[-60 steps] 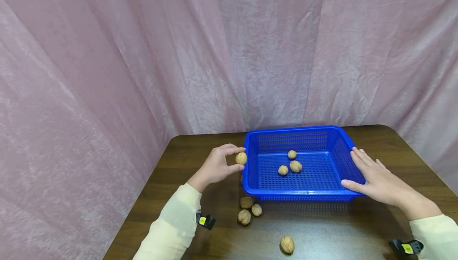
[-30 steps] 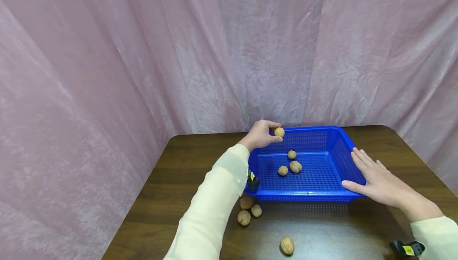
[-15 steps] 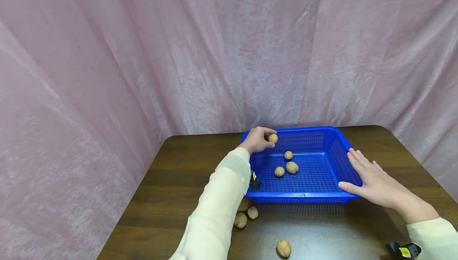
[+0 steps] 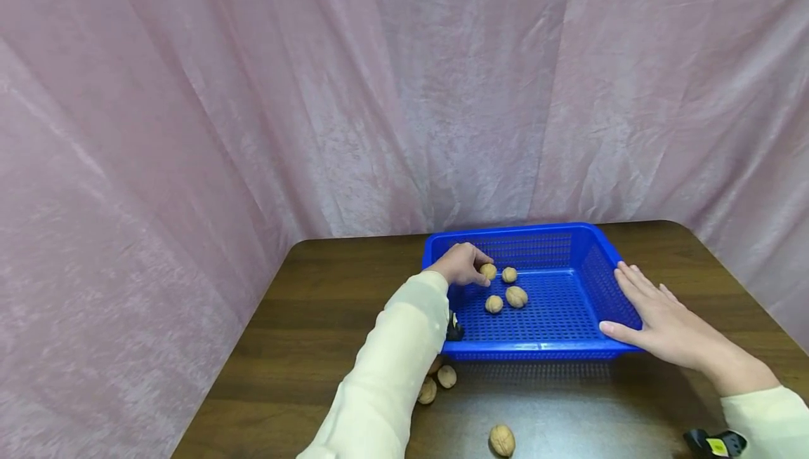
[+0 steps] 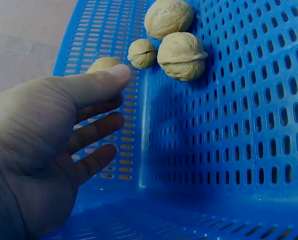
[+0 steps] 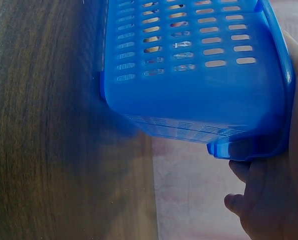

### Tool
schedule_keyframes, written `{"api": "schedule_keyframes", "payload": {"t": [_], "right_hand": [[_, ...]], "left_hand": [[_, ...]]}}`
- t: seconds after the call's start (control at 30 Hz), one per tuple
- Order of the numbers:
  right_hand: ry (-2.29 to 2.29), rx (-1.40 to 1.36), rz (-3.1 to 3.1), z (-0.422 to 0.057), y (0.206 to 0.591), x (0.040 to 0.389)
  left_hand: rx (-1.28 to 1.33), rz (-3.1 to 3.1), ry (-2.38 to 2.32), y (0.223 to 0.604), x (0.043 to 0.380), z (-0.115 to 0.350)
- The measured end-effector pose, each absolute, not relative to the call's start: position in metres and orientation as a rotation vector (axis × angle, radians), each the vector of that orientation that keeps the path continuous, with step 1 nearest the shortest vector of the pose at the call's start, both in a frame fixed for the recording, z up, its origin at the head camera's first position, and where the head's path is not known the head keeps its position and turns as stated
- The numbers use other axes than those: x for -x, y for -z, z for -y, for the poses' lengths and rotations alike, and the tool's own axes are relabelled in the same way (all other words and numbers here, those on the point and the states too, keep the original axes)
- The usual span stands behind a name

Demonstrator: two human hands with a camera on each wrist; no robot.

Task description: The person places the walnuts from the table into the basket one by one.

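Inside the blue plastic basket, my left hand pinches a walnut between thumb and forefinger, low near the basket floor. In the left wrist view the thumb partly hides this walnut, and the other fingers are loosely bent. Three more walnuts lie close by in the basket, among them a larger one and a small one. My right hand rests on the basket's right rim, fingers extended and thumb apart; the right wrist view shows it along the rim.
On the brown wooden table, a few walnuts lie in front of the basket's left corner, partly hidden by my left sleeve. A single walnut sits nearer the front. A pink curtain hangs behind the table.
My left hand has carried the walnut from left of the basket over its back left side, then down inside close to the other walnuts. My right hand stays on the rim.
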State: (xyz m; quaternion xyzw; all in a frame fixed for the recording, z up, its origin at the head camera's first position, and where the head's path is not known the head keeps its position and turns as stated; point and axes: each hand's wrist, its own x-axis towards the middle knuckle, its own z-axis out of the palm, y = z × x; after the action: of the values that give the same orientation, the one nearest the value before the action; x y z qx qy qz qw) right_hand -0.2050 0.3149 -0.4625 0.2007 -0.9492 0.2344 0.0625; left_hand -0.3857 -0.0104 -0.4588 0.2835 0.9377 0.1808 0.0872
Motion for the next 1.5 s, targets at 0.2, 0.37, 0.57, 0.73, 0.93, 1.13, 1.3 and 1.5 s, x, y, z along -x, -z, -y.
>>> {"api": "schedule_keyframes", "payload": {"t": [0.2,0.37,0.57,0.73,0.93,1.13,1.3,1.5], "right_hand": [[-0.708,-0.603,2.875,-0.314,0.464,0.205],[-0.709,-0.596,2.884,-0.315,0.463,0.207],[-0.709,-0.595,2.878,-0.315,0.465,0.208],[-0.708,-0.597,2.874,-0.315,0.464,0.208],[-0.713,-0.599,2.875,-0.315,0.463,0.207],[-0.711,-0.594,2.877,-0.313,0.461,0.207],[-0.713,-0.593,2.888,-0.314,0.461,0.207],[-0.711,-0.609,2.893,-0.316,0.458,0.207]], "left_hand": [[-0.886,-2.722,-0.458,0.464,0.385,0.009],[-0.854,-2.685,-0.470,0.463,0.384,0.008],[-0.862,-2.675,-0.435,0.462,0.384,0.008],[-0.870,-2.662,-0.441,0.460,0.384,0.008],[-0.872,-2.663,-0.529,0.459,0.387,0.009],[-0.852,-2.627,-0.737,0.446,0.385,0.015],[-0.884,-2.571,-0.887,0.416,0.375,0.023],[-0.838,-2.616,-1.014,0.379,0.355,0.053]]}}
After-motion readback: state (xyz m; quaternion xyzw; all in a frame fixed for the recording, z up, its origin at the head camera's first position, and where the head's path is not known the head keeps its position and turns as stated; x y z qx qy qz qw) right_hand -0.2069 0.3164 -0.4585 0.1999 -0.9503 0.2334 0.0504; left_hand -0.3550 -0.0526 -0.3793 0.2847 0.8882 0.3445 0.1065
